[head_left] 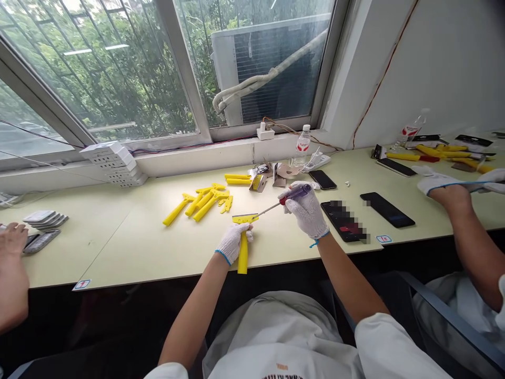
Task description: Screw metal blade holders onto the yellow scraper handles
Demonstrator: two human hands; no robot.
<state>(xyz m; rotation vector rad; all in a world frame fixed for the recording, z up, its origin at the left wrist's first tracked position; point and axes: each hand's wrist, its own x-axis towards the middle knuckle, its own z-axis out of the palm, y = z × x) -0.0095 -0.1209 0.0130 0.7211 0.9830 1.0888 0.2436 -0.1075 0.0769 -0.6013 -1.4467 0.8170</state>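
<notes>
Both hands wear white knitted cloth gloves, soft and a bit bumpy. The left hand [232,243] grips a yellow scraper [243,242] of smooth plastic. The right hand [306,210] holds a screwdriver [282,202] with a thin shiny metal shaft (its handle looks like plastic). The table [158,247] is pale and matt.

Pale green tabletop [130,247] | yellow scraper parts [201,202] heaped left of centre | three phones [384,209] right | water bottle [302,145] at back | white boxes [114,163] stacked back left
</notes>
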